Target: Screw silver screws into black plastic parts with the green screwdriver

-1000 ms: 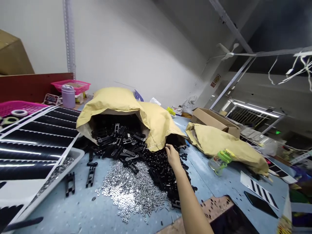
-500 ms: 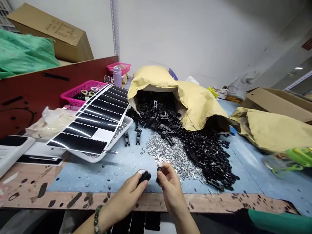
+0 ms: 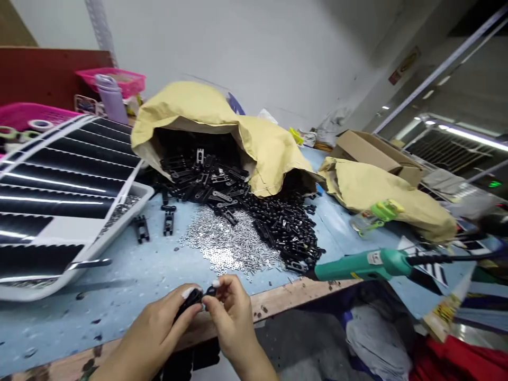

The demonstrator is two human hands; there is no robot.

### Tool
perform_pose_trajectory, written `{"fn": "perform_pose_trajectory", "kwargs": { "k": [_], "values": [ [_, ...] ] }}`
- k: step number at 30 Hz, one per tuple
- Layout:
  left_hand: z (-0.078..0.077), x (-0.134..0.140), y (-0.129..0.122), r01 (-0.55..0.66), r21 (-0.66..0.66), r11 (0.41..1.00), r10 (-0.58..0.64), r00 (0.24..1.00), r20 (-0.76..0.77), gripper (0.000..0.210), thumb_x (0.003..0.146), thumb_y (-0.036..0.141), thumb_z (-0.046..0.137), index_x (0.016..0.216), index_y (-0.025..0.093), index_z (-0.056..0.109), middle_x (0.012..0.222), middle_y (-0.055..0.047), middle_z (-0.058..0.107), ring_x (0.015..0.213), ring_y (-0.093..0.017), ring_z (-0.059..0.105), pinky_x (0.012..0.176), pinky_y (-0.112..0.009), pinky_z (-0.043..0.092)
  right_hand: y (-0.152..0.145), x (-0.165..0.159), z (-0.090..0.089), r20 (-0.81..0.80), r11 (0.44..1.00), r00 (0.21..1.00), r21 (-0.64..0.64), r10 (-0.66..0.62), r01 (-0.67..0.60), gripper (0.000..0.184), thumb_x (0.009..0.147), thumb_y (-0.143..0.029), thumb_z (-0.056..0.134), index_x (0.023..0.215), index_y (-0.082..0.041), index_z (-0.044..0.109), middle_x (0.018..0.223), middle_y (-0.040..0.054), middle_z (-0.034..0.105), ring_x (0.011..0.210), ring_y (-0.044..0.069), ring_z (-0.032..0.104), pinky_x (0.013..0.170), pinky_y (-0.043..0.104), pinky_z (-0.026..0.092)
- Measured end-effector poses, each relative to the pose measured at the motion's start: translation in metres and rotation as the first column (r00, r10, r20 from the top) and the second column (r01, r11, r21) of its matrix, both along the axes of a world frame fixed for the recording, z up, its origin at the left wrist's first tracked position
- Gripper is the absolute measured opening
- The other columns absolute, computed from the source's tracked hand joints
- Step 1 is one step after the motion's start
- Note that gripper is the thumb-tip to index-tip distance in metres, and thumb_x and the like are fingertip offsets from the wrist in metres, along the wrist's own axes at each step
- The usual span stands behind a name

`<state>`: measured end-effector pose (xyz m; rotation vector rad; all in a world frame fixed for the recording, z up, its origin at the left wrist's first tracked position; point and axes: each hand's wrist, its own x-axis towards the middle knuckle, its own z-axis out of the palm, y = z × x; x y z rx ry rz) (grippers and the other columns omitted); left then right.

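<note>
In my left hand (image 3: 159, 320) I grip a black plastic part (image 3: 189, 304), its far end pointing right. My right hand (image 3: 234, 317) pinches a small black piece (image 3: 210, 292) between thumb and fingertips, held against or just beside the end of the left-hand part; I cannot tell if they touch. Both hands are over the front edge of the table. Beyond them lies a heap of small silver screws and nuts (image 3: 234, 248). Behind it black plastic parts (image 3: 214, 182) spill from a yellow paper sack (image 3: 186, 103). Smaller black pieces (image 3: 278, 222) are piled to the right.
A green electric screwdriver (image 3: 363, 265) lies at the right by the table edge. On the left, black sticker sheets (image 3: 75, 174) cover a grey tray (image 3: 141, 198). Two black parts (image 3: 169, 221) stand beside it. A clear bottle with a green lid (image 3: 373, 216) is further right.
My view has swung to the right, bringing the whole screwdriver into sight. My hands have come together, the small black piece now at the end of the left-hand part.
</note>
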<state>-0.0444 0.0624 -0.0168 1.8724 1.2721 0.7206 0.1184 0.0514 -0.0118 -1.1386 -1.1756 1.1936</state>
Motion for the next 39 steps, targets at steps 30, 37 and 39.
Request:
{"fn": "perform_pose_trajectory", "kwargs": {
  "k": [30, 37, 39],
  "values": [
    [0.007, 0.021, 0.007, 0.185, -0.176, 0.967, -0.195, 0.98, -0.042, 0.033, 0.093, 0.051, 0.037, 0.098, 0.026, 0.058, 0.092, -0.002, 0.066, 0.086, -0.022, 0.063, 0.072, -0.029, 0.046, 0.079, 0.159, -0.061, 0.901, 0.86, 0.272, 0.176, -0.337, 0.48, 0.086, 0.084, -0.062, 0.041, 0.146, -0.005, 0.022, 0.153, 0.0231, 0.014, 0.14, 0.037, 0.006, 0.11, 0.054, 0.016],
    [0.004, 0.113, 0.026, 0.378, -0.103, 0.92, -0.384, 0.922, -0.047, 0.023, 0.09, 0.04, 0.045, 0.082, 0.022, 0.056, 0.087, -0.004, 0.062, 0.08, -0.023, 0.059, 0.068, -0.031, 0.04, 0.126, 0.149, -0.064, 0.788, 0.802, 0.34, 0.3, -0.513, 0.516, 0.076, 0.084, -0.057, 0.043, 0.139, -0.005, 0.037, 0.146, 0.0267, 0.027, 0.136, 0.039, 0.021, 0.107, 0.055, 0.02],
    [-0.003, 0.129, 0.039, 0.325, -0.104, 0.94, -0.33, 0.943, -0.035, 0.024, 0.09, 0.038, 0.043, 0.079, 0.02, 0.055, 0.087, -0.006, 0.062, 0.082, -0.024, 0.058, 0.07, -0.032, 0.04, 0.124, 0.157, -0.063, 0.72, 0.778, 0.382, 0.348, -0.579, 0.522, 0.069, 0.086, -0.055, 0.036, 0.133, -0.005, 0.044, 0.14, 0.0263, 0.037, 0.132, 0.035, 0.031, 0.105, 0.052, 0.025]
  ]
}}
